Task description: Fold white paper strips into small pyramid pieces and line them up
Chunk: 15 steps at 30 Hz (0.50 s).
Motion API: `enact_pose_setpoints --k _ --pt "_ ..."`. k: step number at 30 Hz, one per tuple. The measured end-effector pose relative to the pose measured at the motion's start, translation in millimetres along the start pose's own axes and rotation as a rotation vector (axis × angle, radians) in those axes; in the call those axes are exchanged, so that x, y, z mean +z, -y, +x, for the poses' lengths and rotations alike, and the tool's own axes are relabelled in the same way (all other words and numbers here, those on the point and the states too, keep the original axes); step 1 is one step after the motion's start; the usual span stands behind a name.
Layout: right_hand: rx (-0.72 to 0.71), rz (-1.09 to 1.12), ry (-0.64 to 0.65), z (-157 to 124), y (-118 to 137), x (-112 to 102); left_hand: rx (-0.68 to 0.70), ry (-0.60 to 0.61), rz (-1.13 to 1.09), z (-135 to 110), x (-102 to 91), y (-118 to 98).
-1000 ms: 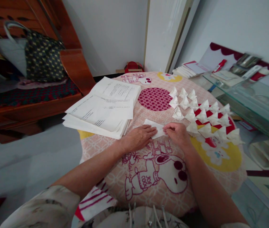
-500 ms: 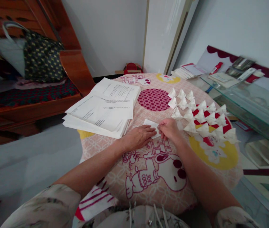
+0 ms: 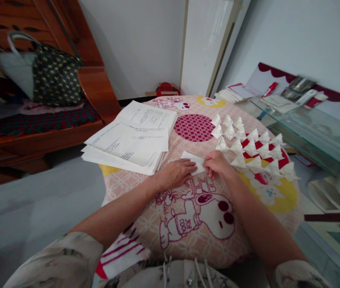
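Note:
A small white piece of folded paper (image 3: 199, 161) lies on the round table's cloth in front of me. My left hand (image 3: 178, 172) rests flat on its left part, fingers stretched out and pressing it down. At the paper's right edge, my right hand (image 3: 216, 163) is closed, thumb and fingers pinched on that edge; the fingertips are partly hidden. Several pointed folded paper pieces (image 3: 255, 148) stand in rows to the right of my right hand. Left of the paper lies a stack of printed sheets (image 3: 128, 140), open like a book.
The tablecloth (image 3: 199, 248) is pink with cartoon figures. A glass shelf (image 3: 310, 124) carrying small items stands close on the right, beside a pile of papers (image 3: 235, 91). On the left, a wooden bench (image 3: 94, 88) holds a patterned bag (image 3: 56, 76).
My right hand has shifted slightly to the right along the paper, uncovering more of it. My left hand stays in place on the paper. The camera view has moved slightly.

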State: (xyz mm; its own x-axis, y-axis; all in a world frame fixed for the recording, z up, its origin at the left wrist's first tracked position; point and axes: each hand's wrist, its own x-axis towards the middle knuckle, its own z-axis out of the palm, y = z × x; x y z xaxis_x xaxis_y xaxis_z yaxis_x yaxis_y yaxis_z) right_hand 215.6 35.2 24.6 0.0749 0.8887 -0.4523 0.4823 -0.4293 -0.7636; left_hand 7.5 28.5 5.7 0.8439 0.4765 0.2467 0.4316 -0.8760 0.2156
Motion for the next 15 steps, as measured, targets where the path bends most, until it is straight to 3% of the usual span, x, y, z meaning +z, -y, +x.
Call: enact_pose_setpoints --k 5,8,15 --pt "0.026 0.002 -0.017 -14 -17 -26 0.000 -0.005 0.005 0 3.0 2" --pt "-0.060 0.032 -0.013 -18 -19 -30 0.007 -0.012 -0.001 0 3.3 3" --pt "-0.223 0.041 -0.131 -14 2 10 0.029 -0.002 0.013 1 -0.4 1"
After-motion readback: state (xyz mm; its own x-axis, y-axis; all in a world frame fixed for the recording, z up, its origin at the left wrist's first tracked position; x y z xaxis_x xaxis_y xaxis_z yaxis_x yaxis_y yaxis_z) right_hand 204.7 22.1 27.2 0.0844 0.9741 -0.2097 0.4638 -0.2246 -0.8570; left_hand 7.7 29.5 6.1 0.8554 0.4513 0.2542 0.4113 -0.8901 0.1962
